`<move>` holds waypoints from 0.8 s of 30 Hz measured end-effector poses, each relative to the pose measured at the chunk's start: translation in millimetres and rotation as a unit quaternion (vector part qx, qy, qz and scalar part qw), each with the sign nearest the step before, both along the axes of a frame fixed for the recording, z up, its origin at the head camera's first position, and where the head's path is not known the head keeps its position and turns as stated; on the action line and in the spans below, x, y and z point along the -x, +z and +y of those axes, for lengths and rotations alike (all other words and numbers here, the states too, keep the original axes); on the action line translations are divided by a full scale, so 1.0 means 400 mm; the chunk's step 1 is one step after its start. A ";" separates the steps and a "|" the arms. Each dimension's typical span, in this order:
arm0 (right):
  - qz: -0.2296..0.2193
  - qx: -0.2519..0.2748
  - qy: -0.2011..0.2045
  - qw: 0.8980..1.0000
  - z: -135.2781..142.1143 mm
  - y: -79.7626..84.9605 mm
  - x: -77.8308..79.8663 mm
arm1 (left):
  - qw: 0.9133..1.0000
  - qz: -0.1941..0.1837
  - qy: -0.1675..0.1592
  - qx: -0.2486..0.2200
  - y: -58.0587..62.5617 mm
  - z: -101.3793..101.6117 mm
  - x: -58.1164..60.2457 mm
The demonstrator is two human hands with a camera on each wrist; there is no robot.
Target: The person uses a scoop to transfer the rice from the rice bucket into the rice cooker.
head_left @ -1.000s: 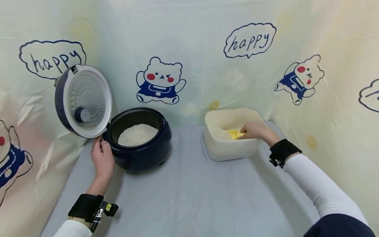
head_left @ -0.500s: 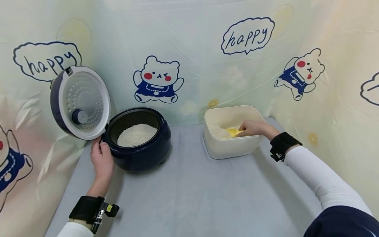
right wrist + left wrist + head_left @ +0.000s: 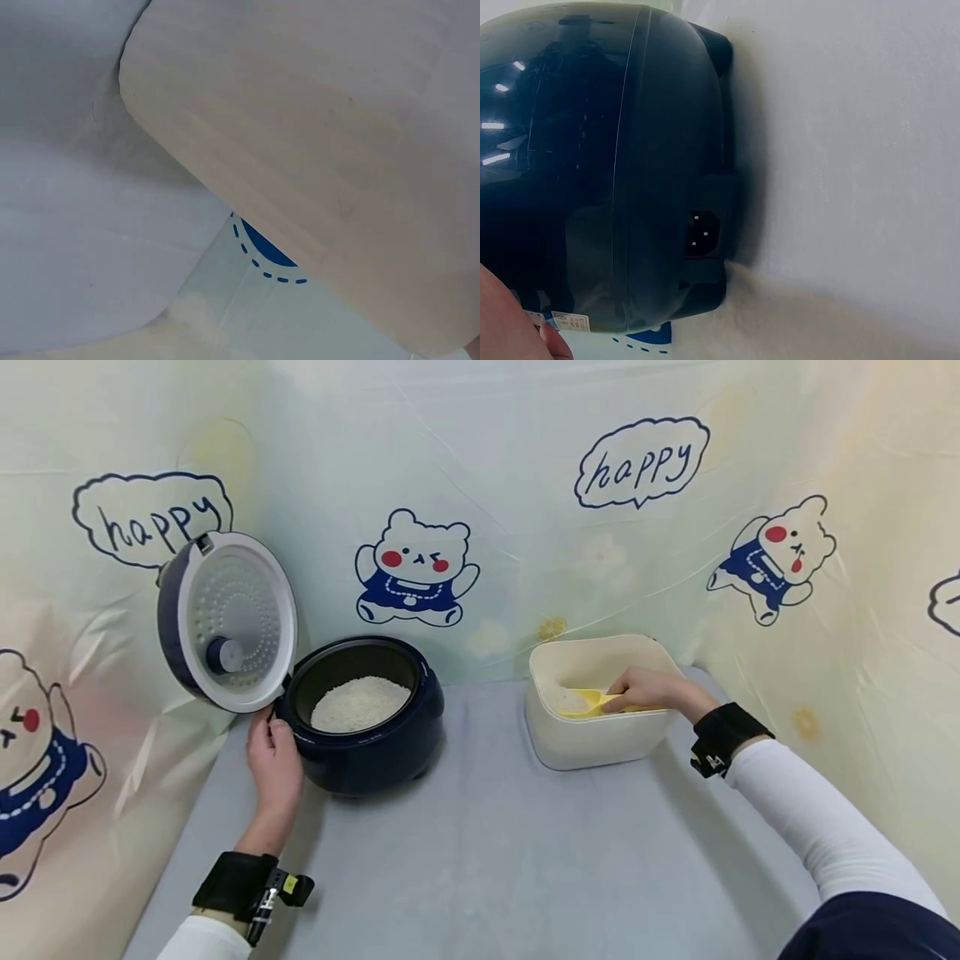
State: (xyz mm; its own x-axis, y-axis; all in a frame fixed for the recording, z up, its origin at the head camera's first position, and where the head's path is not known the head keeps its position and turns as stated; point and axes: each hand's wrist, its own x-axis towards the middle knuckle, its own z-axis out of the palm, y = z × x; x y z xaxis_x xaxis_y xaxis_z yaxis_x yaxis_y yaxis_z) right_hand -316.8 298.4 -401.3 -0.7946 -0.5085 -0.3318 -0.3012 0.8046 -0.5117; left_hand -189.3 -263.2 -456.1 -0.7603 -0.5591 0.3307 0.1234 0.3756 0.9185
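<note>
My right hand (image 3: 641, 688) reaches into a cream rice bin (image 3: 600, 746) and pinches the handle of a yellow scoop (image 3: 588, 703). White rice (image 3: 564, 698) lies at the scoop's front, inside the bin. On the left stands a dark blue rice cooker (image 3: 371, 764), its pot holding a mound of white rice (image 3: 360, 703). The cooker's lid (image 3: 247, 610) is tipped up, inner side facing forward. My left hand (image 3: 276, 772) rests against the cooker by the hinge, fingers pointing up and fingertips hidden under the lid. The left wrist view shows the cooker's power socket (image 3: 703, 233).
Both vessels stand on a grey cloth-covered table (image 3: 465, 860), near its back edge. A printed curtain (image 3: 517, 510) with bears and lettering hangs close behind and at the sides. The bin's outer wall (image 3: 300, 135) fills much of the right wrist view.
The right hand has raised the yellow scoop a little within the bin, so more of it shows. The left hand stays by the cooker's hinge; the head view has shifted slightly.
</note>
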 end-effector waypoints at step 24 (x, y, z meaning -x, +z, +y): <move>-0.002 0.050 -0.009 0.999 0.044 0.100 -0.042 | 1.000 0.018 0.002 0.001 -0.003 0.000 -0.005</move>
